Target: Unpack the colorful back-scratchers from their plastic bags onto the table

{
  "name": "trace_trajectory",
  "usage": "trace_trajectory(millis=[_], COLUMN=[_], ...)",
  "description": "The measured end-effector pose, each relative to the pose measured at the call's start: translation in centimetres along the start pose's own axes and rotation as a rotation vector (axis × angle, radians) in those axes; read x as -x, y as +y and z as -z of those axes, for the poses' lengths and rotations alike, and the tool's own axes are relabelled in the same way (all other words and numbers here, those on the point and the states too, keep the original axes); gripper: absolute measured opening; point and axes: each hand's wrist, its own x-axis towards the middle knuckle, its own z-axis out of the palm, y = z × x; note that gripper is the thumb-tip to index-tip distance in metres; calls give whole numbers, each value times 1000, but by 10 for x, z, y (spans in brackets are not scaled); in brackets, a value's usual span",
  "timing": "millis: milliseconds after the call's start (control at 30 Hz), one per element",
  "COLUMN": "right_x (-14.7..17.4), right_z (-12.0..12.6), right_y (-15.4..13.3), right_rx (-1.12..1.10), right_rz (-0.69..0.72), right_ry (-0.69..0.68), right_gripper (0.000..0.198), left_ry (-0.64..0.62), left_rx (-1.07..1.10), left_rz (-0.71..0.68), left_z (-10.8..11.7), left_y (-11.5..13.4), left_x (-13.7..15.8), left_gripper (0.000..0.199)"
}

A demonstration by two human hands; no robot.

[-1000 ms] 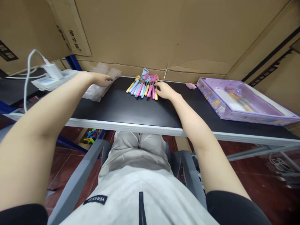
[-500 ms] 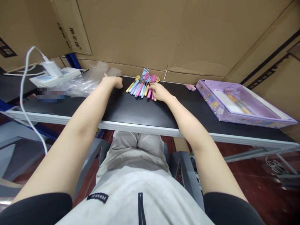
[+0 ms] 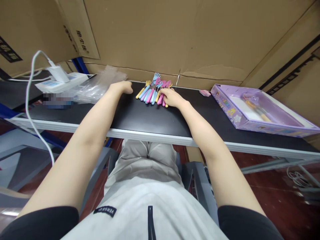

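A fan of small back scratchers point(image 3: 150, 95), with pink, blue, purple and yellow handles and claw-shaped heads, lies on the black tabletop point(image 3: 140, 120). My right hand point(image 3: 172, 96) is at the right side of this pile, its fingers bent and closed on the back scratchers there; its palm hides part of them. Left of the pile, apart from it, my left hand point(image 3: 123, 87) is low over the table beside a clear plastic bag point(image 3: 96, 88). Most of the left fingers are hidden behind the hand, and nothing shows in it.
A purple open box point(image 3: 235, 121) with a wrapped item inside stands at the right. A small pink card point(image 3: 205, 93) lies near it. At the left is a white power strip point(image 3: 62, 83) with a charger and looping cable point(image 3: 31, 83). Cardboard point(image 3: 150, 36) walls the back.
The whole view has shifted slightly, moving everything a little to the right. My right hand stays on the same side of the pile, and my left hand stays beside the bag.
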Motion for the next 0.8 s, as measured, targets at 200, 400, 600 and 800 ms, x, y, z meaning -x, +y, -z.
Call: trace_trajectory(millis=[200, 400, 600, 800], right_x=[-3, 2, 4, 6], right_z=[-4, 1, 11, 16], right_y=[6, -2, -12, -3], right_rx=[-20, 77, 107, 82], right_rz=[48, 56, 16, -94], right_ry=[49, 84, 114, 106], right_gripper=[37, 42, 42, 36], left_ry=[186, 337, 421, 403], left_rx=[284, 270, 302, 333], left_rz=[-350, -415, -422, -365], left_z=[9, -23, -27, -23], left_y=[65, 100, 87, 72], left_x=[24, 40, 29, 25], left_gripper=[50, 34, 30, 26])
